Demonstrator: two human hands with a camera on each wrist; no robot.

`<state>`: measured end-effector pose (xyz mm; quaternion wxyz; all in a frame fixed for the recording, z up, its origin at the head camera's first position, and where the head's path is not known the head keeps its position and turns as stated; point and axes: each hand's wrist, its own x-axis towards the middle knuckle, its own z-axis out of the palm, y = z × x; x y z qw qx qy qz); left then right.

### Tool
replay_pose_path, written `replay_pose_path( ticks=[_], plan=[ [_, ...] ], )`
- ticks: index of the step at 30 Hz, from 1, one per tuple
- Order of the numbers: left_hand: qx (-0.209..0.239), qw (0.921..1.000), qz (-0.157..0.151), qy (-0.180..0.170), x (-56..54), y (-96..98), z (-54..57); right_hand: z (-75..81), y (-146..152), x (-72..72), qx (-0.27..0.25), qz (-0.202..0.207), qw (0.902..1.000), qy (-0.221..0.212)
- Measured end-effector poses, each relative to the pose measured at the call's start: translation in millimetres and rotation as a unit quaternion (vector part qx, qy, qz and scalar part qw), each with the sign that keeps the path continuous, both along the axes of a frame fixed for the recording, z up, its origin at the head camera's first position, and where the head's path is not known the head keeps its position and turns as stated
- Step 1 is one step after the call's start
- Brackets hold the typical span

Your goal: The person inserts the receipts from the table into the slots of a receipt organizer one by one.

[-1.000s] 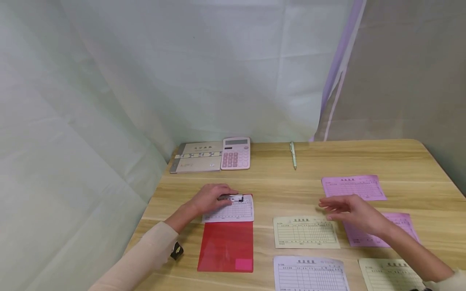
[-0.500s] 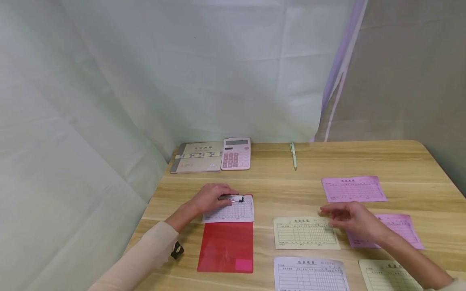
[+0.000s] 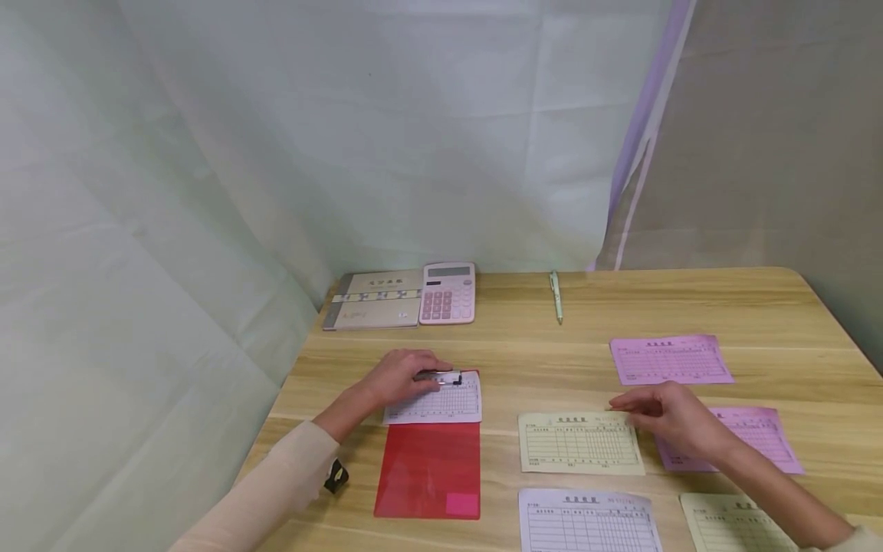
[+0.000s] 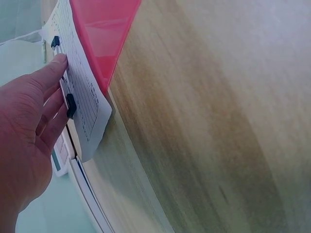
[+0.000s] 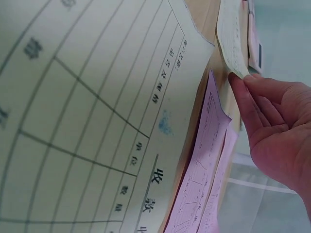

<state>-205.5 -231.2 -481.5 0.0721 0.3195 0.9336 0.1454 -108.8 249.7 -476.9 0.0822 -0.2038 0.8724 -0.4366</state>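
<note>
My left hand [image 3: 400, 377] holds the metal clip [image 3: 447, 376] at the top of a red clipboard [image 3: 424, 468], thumb on the near side and fingers behind. Beneath that clip lies a white receipt slip [image 3: 441, 405], its loose corner curling in the left wrist view. My right hand [image 3: 672, 420] pinches the top right corner of a yellow receipt slip [image 3: 578, 445] between thumb and fingertips. In the right wrist view this yellow slip [image 5: 231, 36] bends up slightly at the pinched corner. Most of the slip still lies along the wooden table [image 3: 497, 353].
Two pink slips [image 3: 669, 360] lie behind and under my right forearm. Nearer are a white slip [image 3: 586, 521] and another yellow slip [image 3: 731, 525]. A notebook [image 3: 379, 303], pink calculator [image 3: 448, 295] and pen [image 3: 556, 297] line the back. A small black object [image 3: 336, 477] sits by my left sleeve.
My right hand has come down slightly nearer, and its thumb and fingers have closed on the yellow slip's corner. My left hand has stayed at the clip.
</note>
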Motion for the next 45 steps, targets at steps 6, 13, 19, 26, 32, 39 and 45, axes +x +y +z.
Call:
replay_pose_path(
  ticks=[6, 13, 19, 26, 32, 39, 45],
  plan=[
    [-0.005, 1.0, 0.001, 0.003, 0.3, 1.1, 0.2, 1.2, -0.3, -2.5, -0.005, -0.03, 0.9994, 0.015],
    [-0.002, 1.0, -0.002, 0.002, 0.6, 1.1, 1.8, -3.2, -3.3, -1.3, 0.006, -0.048, 0.9988, 0.004],
    [-0.005, 0.9999, -0.005, 0.009, 0.7, 0.6, 0.7, -5.7, -6.0, -0.4, 0.029, -0.057, 0.998, 0.007],
    [0.001, 1.0, -0.005, 0.005, 0.6, 1.0, 1.1, -6.2, -7.0, 0.5, 0.031, -0.067, 0.9973, 0.003],
    [0.003, 1.0, -0.005, 0.004, 0.4, 0.9, 0.1, -6.3, -7.6, 0.6, 0.028, -0.07, 0.9971, 0.001],
    [0.003, 1.0, -0.005, 0.006, 0.1, 0.4, -0.8, -6.3, -8.9, 1.7, 0.053, -0.07, 0.9961, 0.009],
    [0.0, 0.9999, -0.007, 0.009, -0.6, 0.4, 0.3, -6.7, -9.4, 2.3, 0.047, -0.072, 0.9962, 0.014]
  ],
)
